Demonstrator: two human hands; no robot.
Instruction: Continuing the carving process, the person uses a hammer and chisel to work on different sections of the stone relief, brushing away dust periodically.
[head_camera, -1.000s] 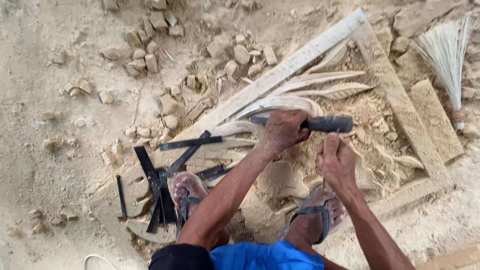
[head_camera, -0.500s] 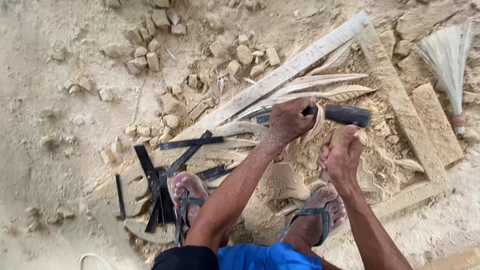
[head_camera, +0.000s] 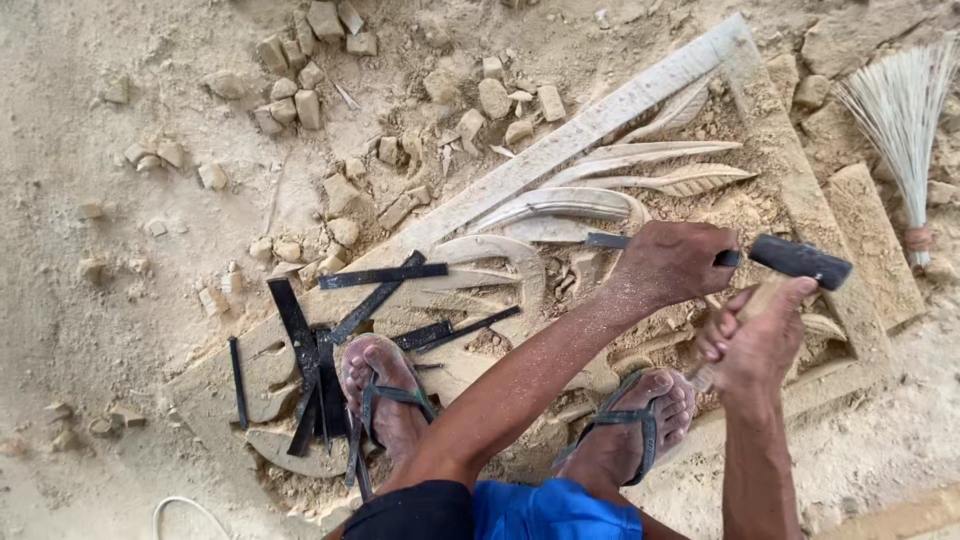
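Pale sandstone fills the view – a large carved stone panel (head_camera: 600, 130) lying flat on dusty ground, cut with long curved leaf shapes inside a straight raised border. A person squats on it, seen from above, both feet in grey strapped sandals (head_camera: 385, 400) planted on the carving.

Their left hand (head_camera: 672, 262) is closed in a fist around a flat dark metal chisel (head_camera: 606, 241), whose blade lies low across the leaf carving near the panel's middle. Their right hand (head_camera: 757, 340) is clamped on the pale wooden handle of a black-headed mallet (head_camera: 800, 260); the mallet's head sits just right of the left fist, very close to the chisel's hidden end – whether it touches cannot be told.

Several spare flat black chisels (head_camera: 380, 276) lie scattered on the panel's lower left part, beside the left foot. Small broken stone blocks (head_camera: 300, 100) litter the ground beyond the panel. At the far right lies a pale straw hand broom (head_camera: 900, 110).
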